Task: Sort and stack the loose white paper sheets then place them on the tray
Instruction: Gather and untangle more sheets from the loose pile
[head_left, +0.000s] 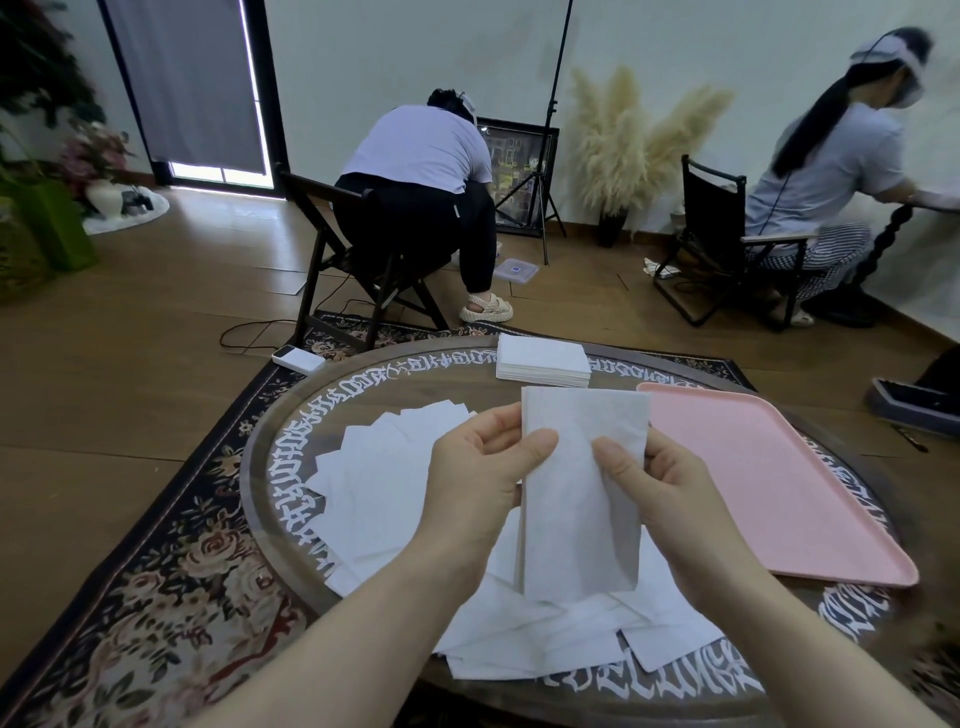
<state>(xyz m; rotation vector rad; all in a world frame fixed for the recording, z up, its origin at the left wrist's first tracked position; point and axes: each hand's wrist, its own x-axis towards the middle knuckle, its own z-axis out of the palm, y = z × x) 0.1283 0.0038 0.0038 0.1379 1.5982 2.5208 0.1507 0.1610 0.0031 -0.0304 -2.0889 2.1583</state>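
Loose sheets (395, 483) partly hidden, perhaps overlapping.

**Room Behind the Round Table**

Pale plain walls (415, 47) at twelve o'clock, brown wooden plank floor (156, 322) below. At eleven o'clock, a dark-framed doorway (270, 88) with a grey blind (192, 78) drawn most of the way, daylight showing beneath. Dark floral rug (156, 571) under the table. Folding wooden chair (358, 260) at twelve, occupied by a person bent forward. Black light stand (550, 130) and framed picture (519, 156) against the wall, pampas grass (623, 140) in a dark vase at one o'clock. Second dark chair (717, 239) at two o'clock, seated person facing away. Greenery and flowers (88, 150) at ten.
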